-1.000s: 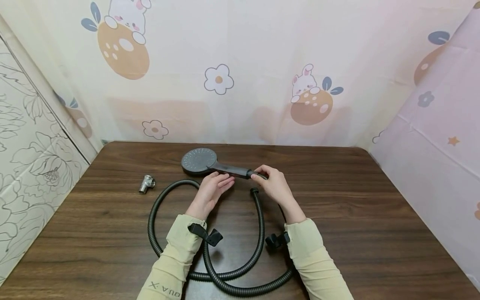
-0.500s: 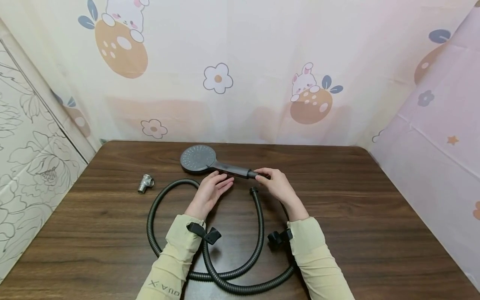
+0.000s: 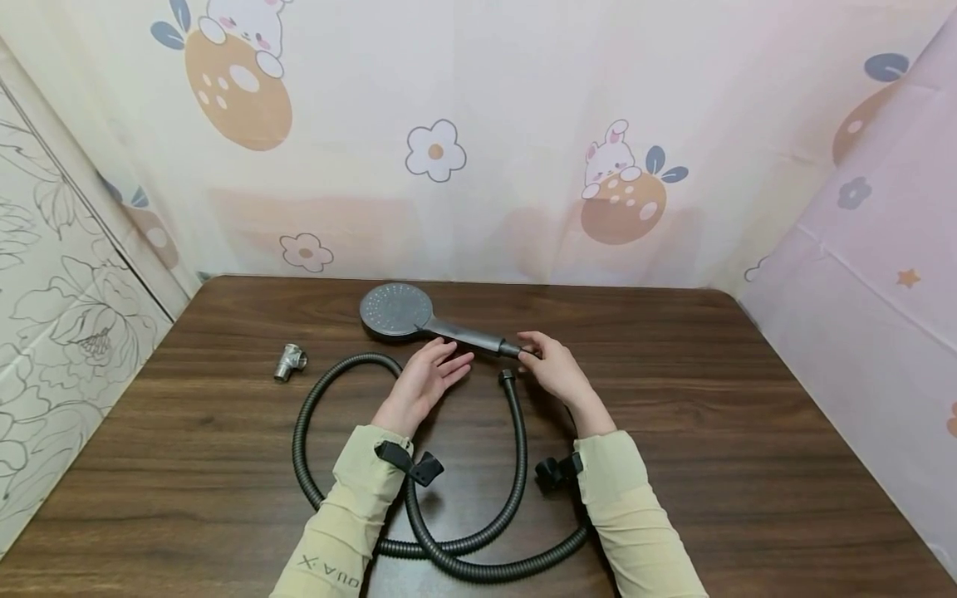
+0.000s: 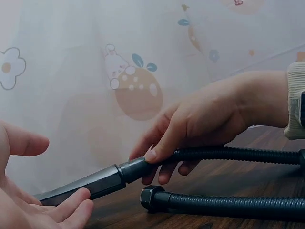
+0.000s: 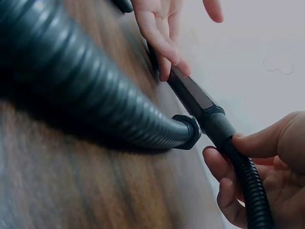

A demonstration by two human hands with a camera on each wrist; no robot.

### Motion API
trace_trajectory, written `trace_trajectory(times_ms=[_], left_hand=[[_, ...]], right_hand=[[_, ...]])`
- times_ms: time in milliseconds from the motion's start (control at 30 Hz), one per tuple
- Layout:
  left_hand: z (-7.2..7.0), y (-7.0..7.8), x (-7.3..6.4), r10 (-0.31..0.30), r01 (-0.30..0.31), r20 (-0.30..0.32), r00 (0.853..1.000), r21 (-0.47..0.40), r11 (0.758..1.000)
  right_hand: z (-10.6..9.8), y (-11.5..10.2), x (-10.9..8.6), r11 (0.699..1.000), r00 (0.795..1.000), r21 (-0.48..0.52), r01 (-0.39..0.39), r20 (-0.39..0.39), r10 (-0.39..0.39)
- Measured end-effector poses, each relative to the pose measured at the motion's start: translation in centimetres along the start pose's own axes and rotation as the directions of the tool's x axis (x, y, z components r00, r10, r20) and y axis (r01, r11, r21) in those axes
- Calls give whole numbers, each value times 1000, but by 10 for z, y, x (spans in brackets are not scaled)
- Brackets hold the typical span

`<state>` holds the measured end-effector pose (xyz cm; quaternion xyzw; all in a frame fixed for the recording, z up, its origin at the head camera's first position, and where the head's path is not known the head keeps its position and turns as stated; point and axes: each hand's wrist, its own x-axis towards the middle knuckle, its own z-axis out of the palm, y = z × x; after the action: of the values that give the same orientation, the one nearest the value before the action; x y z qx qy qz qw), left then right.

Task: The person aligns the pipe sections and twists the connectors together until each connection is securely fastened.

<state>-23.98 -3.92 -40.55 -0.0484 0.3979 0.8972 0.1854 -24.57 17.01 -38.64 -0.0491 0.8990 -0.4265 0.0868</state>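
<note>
A grey shower head (image 3: 396, 310) lies near the far edge of the table, spray face up, handle pointing right. The black ribbed shower hose (image 5: 255, 195) meets the handle at a smooth collar (image 4: 135, 169). My right hand (image 3: 557, 374) pinches the hose end at this collar, thumb on top and other fingers curled beneath. My left hand (image 3: 422, 384) is under the handle with its fingers loosely extended; the handle rests against them, thumb apart. The hose's other end, with a hex nut (image 4: 151, 199), lies just in front of the right hand.
A small chrome T-shaped fitting (image 3: 290, 362) stands on the brown wooden table (image 3: 187, 465) at the left. The hose loops (image 3: 486, 573) across the table under and between the forearms. A patterned curtain (image 3: 508, 100) hangs behind the table.
My right hand has slid slightly right along the collar toward the hose. The left fingers have spread a little from the handle. The hose loops stay in place.
</note>
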Motion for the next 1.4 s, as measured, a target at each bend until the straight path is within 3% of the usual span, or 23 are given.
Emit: trace_trajectory(times_ms=[433,633,867,1033,1233,1400], left_hand=[[0,-2,-1,-21,21,15,1000,-31,999],[0,-2,-1,-29,29,13,1000,-45,999],[-2,-4,0,-4,5,30,1000,-40,999],[-4,-4,2,6,-5,37,999,-51,999],[-5,-2,5,0,2,40,999,-50,999],[-5,-2,6,-7,9,55,998,-35,999]], right_hand=[[1,6,0,998,999,-64,-30,-34,28],[2,8,1,996,995,-80,-50,-89,43],[3,11,0,993,991,-101,-61,-126,48],[3,12,0,993,991,-94,-67,-126,55],[4,12,3,995,983,-84,-48,-180,33],[4,10,3,993,981,-85,-79,-183,63]])
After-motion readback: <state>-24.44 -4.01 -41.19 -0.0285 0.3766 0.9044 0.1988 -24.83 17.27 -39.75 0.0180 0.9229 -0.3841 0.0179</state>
